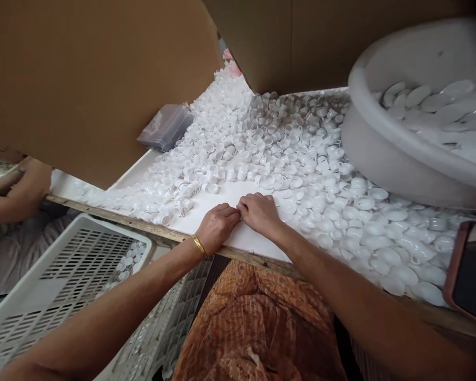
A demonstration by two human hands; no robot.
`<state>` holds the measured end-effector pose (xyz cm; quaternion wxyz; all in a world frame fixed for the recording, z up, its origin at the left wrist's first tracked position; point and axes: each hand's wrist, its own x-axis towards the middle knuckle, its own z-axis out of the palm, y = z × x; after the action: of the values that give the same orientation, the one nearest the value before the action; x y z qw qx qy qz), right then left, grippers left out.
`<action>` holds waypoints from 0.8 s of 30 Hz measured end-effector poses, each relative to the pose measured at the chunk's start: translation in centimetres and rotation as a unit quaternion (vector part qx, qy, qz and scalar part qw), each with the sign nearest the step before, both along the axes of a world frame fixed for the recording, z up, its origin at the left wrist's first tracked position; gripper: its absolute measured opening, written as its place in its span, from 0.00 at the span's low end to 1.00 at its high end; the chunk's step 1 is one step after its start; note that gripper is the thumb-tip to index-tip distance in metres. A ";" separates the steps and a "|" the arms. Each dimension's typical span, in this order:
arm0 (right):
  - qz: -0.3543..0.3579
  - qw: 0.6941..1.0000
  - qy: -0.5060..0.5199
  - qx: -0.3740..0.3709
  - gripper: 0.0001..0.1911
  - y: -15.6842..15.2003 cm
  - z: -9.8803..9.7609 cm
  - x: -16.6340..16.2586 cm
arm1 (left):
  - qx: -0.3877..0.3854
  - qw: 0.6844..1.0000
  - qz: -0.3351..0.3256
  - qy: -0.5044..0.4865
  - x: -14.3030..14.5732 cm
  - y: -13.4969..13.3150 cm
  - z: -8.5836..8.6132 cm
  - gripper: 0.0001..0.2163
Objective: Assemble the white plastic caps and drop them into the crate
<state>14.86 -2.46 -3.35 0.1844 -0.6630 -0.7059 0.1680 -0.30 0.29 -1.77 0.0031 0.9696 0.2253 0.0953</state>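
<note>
My left hand point(216, 225) and my right hand point(259, 211) rest side by side on a bare patch of the white table top point(218, 203), near its front edge. Both have their fingers curled and pressed together where the two hands meet, and what they pinch is hidden. A gold bangle sits on my left wrist. A big heap of small white plastic cups point(262, 143) spreads across the table just beyond the hands. Small white saucers point(381, 233) lie to the right of them.
A white basin point(384, 159) holding more saucers stands at the right. Brown cardboard sheets point(83, 79) lean over the back. A white slotted crate point(63, 275) sits below left. Another person's hand point(27, 182) shows at far left. A dark phone point(474, 270) lies at the right edge.
</note>
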 end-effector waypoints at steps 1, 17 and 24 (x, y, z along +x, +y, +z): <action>0.001 1.000 0.005 0.004 0.13 -0.1 0.0 0.1 | -0.001 1.000 0.006 -0.020 -0.1 -0.2 -0.2 0.12; -0.050 0.788 0.593 -0.157 0.10 -1.4 2.9 -0.1 | -0.188 0.916 0.238 -0.262 0.7 -2.2 4.2 0.07; -0.066 0.762 0.625 -0.155 0.12 -1.3 2.8 -0.2 | -0.234 0.891 0.285 -0.263 1.4 -2.3 4.1 0.10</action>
<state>14.69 -3.79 -0.55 0.4902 -0.4757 -0.3527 0.6395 1.05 -1.98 2.29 0.2615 0.7742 0.4991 0.2885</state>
